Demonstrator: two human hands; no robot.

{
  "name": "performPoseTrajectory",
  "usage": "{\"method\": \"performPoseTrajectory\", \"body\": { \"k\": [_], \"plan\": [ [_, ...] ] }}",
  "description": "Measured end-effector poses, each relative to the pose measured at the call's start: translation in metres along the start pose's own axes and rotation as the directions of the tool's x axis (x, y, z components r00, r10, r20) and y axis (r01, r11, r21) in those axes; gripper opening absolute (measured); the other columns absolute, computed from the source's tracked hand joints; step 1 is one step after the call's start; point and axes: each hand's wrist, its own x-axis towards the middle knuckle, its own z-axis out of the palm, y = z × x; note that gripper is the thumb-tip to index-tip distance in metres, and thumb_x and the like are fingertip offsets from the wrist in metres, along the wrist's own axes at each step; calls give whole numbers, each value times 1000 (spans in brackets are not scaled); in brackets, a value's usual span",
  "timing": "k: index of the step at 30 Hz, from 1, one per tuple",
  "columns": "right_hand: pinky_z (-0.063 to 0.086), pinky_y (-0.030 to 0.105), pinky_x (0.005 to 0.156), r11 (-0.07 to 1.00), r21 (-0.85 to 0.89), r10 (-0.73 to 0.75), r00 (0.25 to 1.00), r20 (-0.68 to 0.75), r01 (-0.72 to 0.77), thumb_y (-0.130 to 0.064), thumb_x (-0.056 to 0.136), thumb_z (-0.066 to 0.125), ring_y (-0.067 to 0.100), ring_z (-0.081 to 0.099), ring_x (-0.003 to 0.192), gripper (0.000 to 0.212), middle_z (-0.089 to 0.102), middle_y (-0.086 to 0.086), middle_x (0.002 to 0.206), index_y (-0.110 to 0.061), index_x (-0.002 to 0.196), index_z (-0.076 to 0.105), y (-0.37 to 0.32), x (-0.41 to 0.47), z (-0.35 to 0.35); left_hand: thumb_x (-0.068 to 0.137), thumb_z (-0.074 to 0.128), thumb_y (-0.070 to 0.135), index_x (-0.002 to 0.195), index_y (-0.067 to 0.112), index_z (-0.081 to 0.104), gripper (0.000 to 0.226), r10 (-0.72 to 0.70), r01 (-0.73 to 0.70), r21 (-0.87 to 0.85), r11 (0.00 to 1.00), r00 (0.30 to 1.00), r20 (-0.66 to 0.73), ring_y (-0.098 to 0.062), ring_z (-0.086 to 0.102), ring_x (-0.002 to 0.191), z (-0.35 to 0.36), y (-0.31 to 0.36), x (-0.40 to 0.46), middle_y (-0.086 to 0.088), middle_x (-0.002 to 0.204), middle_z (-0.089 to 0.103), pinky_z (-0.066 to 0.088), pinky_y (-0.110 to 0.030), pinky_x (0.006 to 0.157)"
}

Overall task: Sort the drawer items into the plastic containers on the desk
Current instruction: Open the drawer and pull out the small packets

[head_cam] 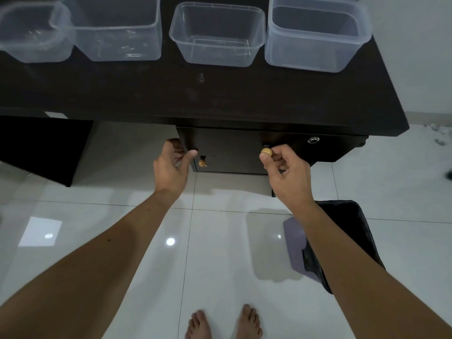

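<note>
Several clear plastic containers stand in a row at the back of the dark desk [171,94]: one at far left [31,35], a tall one [117,30], a low one [217,35] and one at right [315,35]. All look empty. Below the desk edge is a dark drawer front [232,152] with two round wooden knobs. My right hand [286,170] pinches the right knob [266,151]. My left hand [171,165] grips the drawer's left edge, just beside the left knob [202,162]. The drawer's inside is hidden.
A dark bin [342,241] with a grey lid stands on the glossy white tile floor at right, under my right forearm. A keyhole [313,140] sits on the panel right of the drawer. My bare feet [223,324] are at the bottom. A dark desk panel [44,148] is at left.
</note>
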Motion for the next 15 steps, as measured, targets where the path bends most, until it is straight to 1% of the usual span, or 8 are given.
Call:
{"method": "performPoseTrajectory", "body": {
  "k": [2,3,5,7,10,12,15],
  "plan": [
    [51,15,65,1000,4,-1,1000,-4,1,-34,100,70,13,67,75,21,71,-1,80,-13,99,69,0,-6,0,96,75,33,108,18,53,30,15,-15,-8,1000,1000,1,-14,65,90,-2,-2,-5,4,95,65,50,-13,76],
    [50,14,64,1000,3,4,1000,-5,-4,-34,100,70,12,66,75,21,70,-2,79,-13,99,69,-1,-9,-1,96,75,32,109,18,53,29,19,-19,-9,1000,1000,3,-13,65,88,-4,-3,-7,5,93,65,51,-15,76],
    [48,11,64,1000,-1,18,1000,-11,-18,-34,100,70,10,65,74,21,69,-4,78,-13,98,69,-2,-16,-2,97,75,32,109,20,54,27,34,-34,-4,999,999,12,-12,64,84,-6,-7,-12,10,87,64,53,-22,78],
    [45,10,63,1000,-1,28,999,-17,-28,-34,100,70,10,63,73,21,68,-4,77,-13,97,68,-4,-22,-3,97,74,34,111,20,56,27,41,-42,16,999,999,20,-15,65,83,-9,-10,-15,10,86,64,54,-28,79],
    [48,13,63,1000,-18,20,1000,-22,-21,-34,100,69,10,63,72,21,67,-5,76,-14,96,68,-6,-26,-3,97,74,35,114,18,59,28,37,-38,33,999,999,30,-19,67,91,-12,-10,-17,3,95,69,57,-33,83],
    [51,17,64,1000,-21,19,1000,-22,-19,-35,100,69,11,63,72,21,67,-5,75,-14,95,67,-6,-28,-3,97,75,34,113,21,59,26,43,-44,23,999,998,36,-19,68,94,-14,-9,-18,2,100,71,56,-35,88],
    [52,20,64,999,-38,5,1000,-23,-6,-36,100,69,12,62,71,22,66,-5,74,-16,93,67,-5,-31,-4,96,76,33,112,22,60,25,56,-57,32,998,998,39,-19,68,96,-16,-10,-20,3,101,72,55,-33,90]
  ]
}}
